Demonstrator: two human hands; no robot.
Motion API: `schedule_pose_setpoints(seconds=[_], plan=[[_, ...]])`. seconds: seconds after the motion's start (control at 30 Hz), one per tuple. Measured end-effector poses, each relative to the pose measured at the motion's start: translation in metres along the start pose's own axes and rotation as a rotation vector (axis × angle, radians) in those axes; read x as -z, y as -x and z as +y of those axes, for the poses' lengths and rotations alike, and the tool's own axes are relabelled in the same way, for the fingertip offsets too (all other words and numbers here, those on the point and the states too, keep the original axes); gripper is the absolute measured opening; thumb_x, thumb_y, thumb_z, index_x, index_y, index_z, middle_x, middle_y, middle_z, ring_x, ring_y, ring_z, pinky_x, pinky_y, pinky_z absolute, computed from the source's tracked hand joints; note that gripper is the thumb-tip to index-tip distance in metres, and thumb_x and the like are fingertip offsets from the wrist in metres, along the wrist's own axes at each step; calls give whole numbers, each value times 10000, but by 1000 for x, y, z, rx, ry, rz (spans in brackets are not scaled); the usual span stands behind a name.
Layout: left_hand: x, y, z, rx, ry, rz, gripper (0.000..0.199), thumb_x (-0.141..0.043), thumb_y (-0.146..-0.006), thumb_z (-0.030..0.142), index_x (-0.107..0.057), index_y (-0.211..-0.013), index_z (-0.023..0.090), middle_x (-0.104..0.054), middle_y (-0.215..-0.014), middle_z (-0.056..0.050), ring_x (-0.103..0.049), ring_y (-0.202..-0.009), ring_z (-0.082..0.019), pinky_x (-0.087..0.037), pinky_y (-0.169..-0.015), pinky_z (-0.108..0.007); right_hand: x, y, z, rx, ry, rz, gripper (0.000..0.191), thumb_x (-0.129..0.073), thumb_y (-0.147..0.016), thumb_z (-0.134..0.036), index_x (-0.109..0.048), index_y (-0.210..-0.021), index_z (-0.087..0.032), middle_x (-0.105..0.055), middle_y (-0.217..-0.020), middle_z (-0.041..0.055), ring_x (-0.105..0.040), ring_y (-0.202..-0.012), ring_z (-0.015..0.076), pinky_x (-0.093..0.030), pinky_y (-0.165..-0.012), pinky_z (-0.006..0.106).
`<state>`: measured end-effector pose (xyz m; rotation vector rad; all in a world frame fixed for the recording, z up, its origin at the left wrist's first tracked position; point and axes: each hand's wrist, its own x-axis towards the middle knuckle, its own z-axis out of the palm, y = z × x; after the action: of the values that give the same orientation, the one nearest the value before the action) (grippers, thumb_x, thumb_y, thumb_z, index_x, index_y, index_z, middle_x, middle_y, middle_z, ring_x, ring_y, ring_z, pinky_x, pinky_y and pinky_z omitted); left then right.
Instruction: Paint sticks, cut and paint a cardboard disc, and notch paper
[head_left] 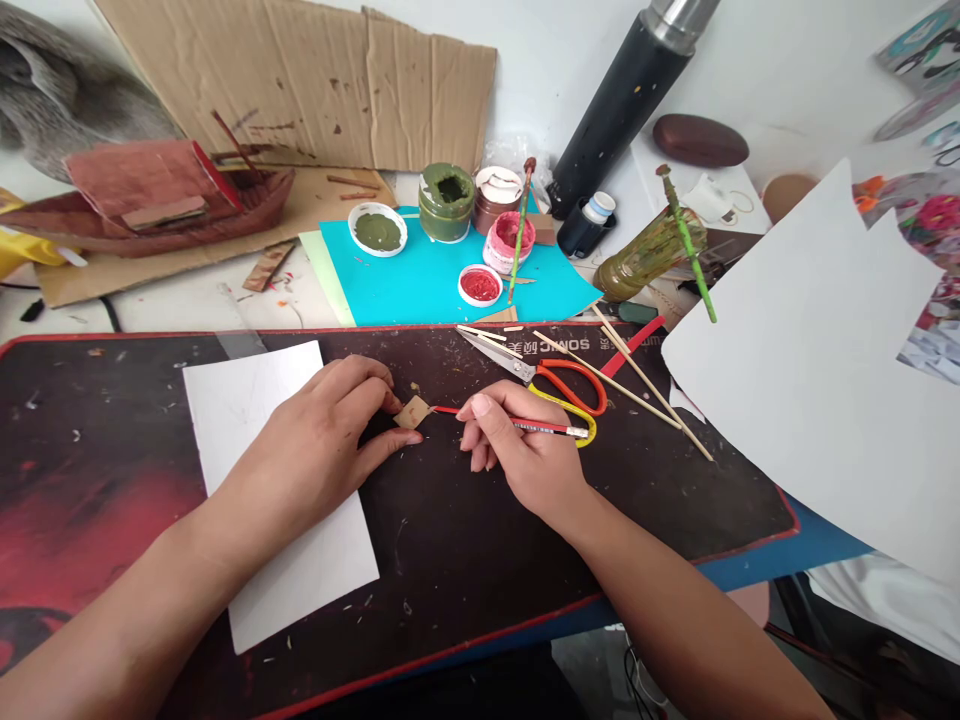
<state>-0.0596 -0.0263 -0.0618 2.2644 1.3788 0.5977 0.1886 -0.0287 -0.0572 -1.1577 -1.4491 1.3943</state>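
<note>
A small piece of brown cardboard [413, 412] lies on the dark desk mat, pinched at its left side by the fingers and thumb of my left hand [330, 425]. My right hand [517, 440] grips a red pencil [540, 426] with a pale eraser end. The pencil's point reaches the right corner of the cardboard. Just behind my right hand rest scissors [551, 385] with orange and yellow handles, partly covered by the hand and pencil. White paper [300, 590] lies under my left wrist.
Thin wooden sticks [645, 375] and a red strip [634, 347] lie right of the scissors. Open paint jars [446, 205] stand on blue paper [420, 290] at the back. A model boat [165, 215] sits back left. A large white sheet [795, 380] overhangs the right side.
</note>
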Motion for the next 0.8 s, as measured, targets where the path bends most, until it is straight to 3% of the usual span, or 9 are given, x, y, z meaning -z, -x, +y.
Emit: schedule_pose_setpoints(seconds=[0.6, 0.8], plan=[[-1, 1, 0, 19, -14, 0, 328, -606, -1076, 552, -635, -987, 238, -702, -1197, -128, -714, -1051, -337, -599, -901, -489, 1, 2, -3, -25, -21, 22, 378, -624, -1126, -509, -736, -926, -209, -717, -713, -9, -670, -520, 112, -500, -488, 236], [-1, 1, -1, 10, -24, 16, 480, -561, -1055, 703, -633, -981, 234, -709, -1163, -132, -714, -1017, -338, -601, -885, -495, 1, 1, -2, -24, -5, 13, 392, -619, -1126, -527, -734, -931, -207, -725, -718, -5, -672, -523, 114, -504, -491, 233]])
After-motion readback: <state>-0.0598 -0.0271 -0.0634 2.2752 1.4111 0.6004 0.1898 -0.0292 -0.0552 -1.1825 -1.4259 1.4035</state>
